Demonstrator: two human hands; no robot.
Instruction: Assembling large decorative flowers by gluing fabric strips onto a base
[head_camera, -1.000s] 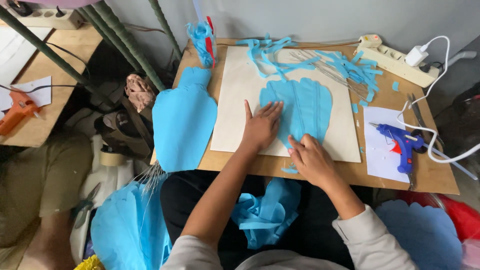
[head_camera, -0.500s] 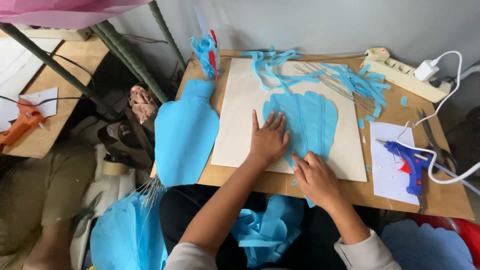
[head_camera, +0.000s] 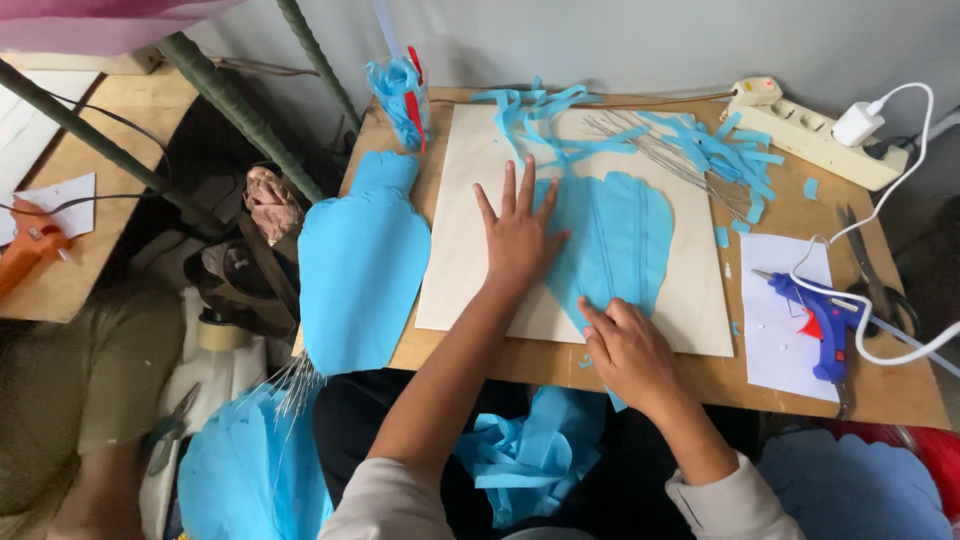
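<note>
A large blue paper petal (head_camera: 622, 245) lies flat on a cream board (head_camera: 470, 240) on the wooden table (head_camera: 800, 385). My left hand (head_camera: 520, 235) rests palm down with fingers spread on the petal's left edge and the board. My right hand (head_camera: 630, 350) presses its fingertips on the petal's lower tip near the board's front edge. Thin wires run along the petal. Neither hand holds anything.
A second blue petal (head_camera: 360, 265) hangs over the table's left edge. Blue paper scraps (head_camera: 720, 145) and wire stems (head_camera: 650, 140) lie at the back. A blue glue gun (head_camera: 820, 320) on white paper, scissors (head_camera: 865, 265) and a power strip (head_camera: 820, 135) sit right. Another person (head_camera: 70, 400) sits at the left.
My left hand has slid up and left along the petal's edge, fingers more spread. My right hand has stayed at the petal's lower tip. The view has shifted closer.
</note>
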